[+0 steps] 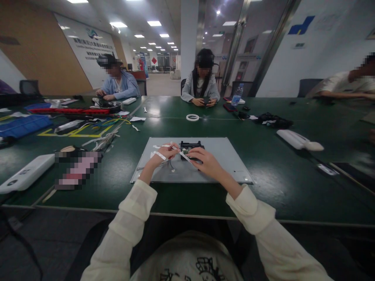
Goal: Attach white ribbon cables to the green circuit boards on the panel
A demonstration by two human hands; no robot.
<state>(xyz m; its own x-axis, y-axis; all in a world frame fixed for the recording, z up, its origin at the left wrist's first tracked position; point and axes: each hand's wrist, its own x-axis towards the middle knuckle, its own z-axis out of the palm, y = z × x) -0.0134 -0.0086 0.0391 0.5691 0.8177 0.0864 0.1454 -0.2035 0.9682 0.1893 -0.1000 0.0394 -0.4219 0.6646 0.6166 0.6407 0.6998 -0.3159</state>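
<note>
Two hands: the left hand (165, 151) and the right hand (206, 160) were positioned over the panel, near each other.
White strip, worked: one white strip (185, 157) was stretched between the hands, above the panel and in front of the black device.
Strip appearance: narrow, flat, matt white, slanting down from left to right; any marking on it was too small to read.
Left grip: fingertips pinched the strip at its upper end.
Right grip: thumb and fingers pinched the strip at its lower end.
Wrist strip: one further white piece (160, 155) lay across the left hand near the wrist.
Black device: one black device (193, 145) rested on the panel toward its far edge, partly hidden by the right hand; a small greenish part showed at its left side.
Panel: one grey panel (225, 166), flat on the green table (263, 175).
Tape roll: one white ring-shaped roll (188, 118), lying flat beyond the panel.
Bottle: one clear bottle (237, 95), upright near the far edge.
Co-workers: three other persons, seated around the table.
</note>
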